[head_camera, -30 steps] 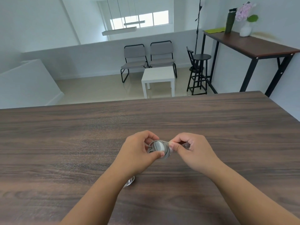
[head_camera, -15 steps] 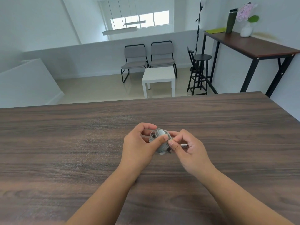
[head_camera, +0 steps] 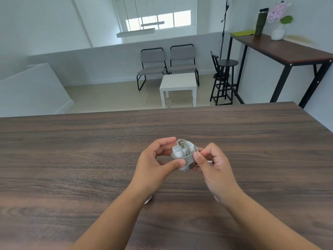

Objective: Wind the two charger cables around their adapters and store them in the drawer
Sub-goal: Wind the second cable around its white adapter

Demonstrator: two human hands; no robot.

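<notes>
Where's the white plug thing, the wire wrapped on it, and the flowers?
adapter (head_camera: 178,150), head view, white top face.
cable (head_camera: 189,159), head view, wound grey loops.
flowers (head_camera: 275,10), head view, pink bloom.

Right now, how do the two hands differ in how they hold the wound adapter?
The left hand grips the adapter from its left side, thumb on the lower edge; the right hand presses its thumb onto the cable coils on the right. The left hand's fingers curve loosely; the right hand's curl tightly. Both hold it above the table.
</notes>
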